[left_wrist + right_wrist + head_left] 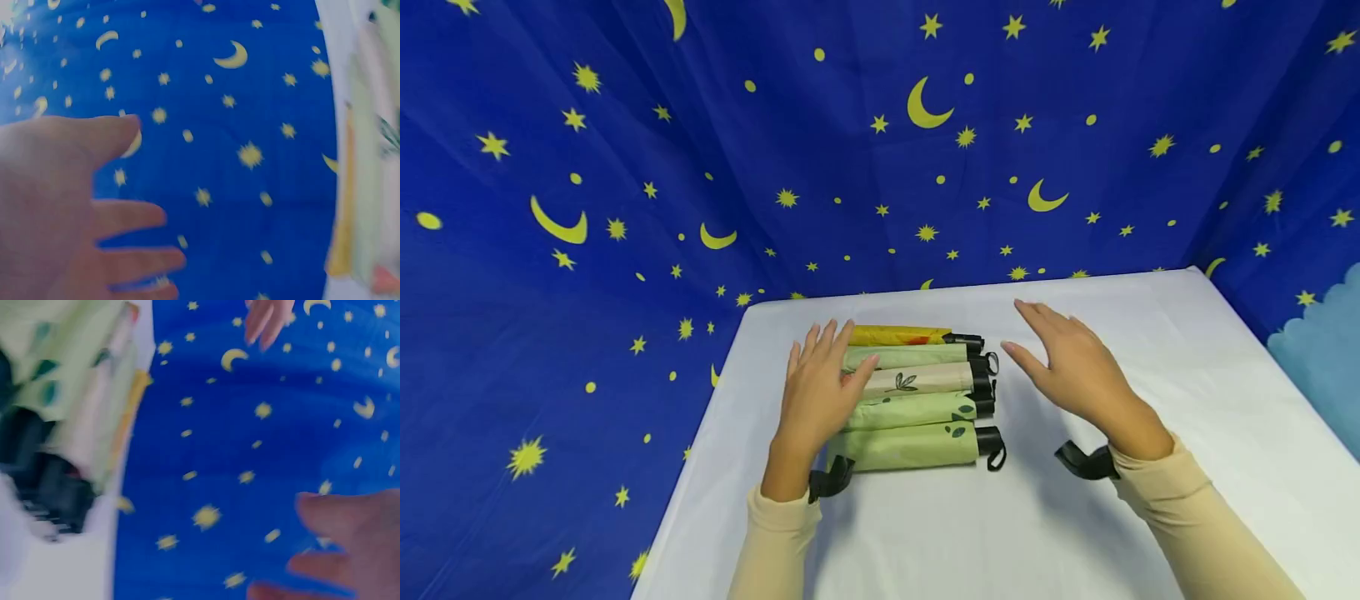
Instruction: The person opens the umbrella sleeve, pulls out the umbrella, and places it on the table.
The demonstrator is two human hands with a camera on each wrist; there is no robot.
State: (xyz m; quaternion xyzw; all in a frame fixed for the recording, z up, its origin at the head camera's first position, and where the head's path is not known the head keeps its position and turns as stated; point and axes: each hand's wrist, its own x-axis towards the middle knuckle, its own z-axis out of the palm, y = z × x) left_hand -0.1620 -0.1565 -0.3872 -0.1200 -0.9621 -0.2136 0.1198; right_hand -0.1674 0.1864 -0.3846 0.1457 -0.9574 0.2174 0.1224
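"While your left hand (816,400) is hovering about the left ends of five slim, folded fabric umbrellas (917,410), which step are you working on?"

"You're seemingly pausing between grips: the umbrellas are lying side by side on the white, cloth-smooth bench (940,533), and you're holding none. Your left fingers are pointing out straight and wide, thumb apart; your right hand (1078,371) is hanging beyond the stubby black handles (989,442), its fingers straight too."

"What is the next move asking of you?"

"If you're handling the row, it's probably calling for lower hands and narrowing fingers. You're likely finding the thick, light-green, leaf-dotted umbrella (910,450) easiest, its near side lying free."

"And what are you working around?"

"A deep-blue cloth with yellow moons and stars (1037,154) is hanging behind. Close neighbours are leaving your fingers little room around the cream, leaf-sprigged umbrella (943,377), a thin black loop (997,459) could be snagging you, and your left hand is hiding some left ends."
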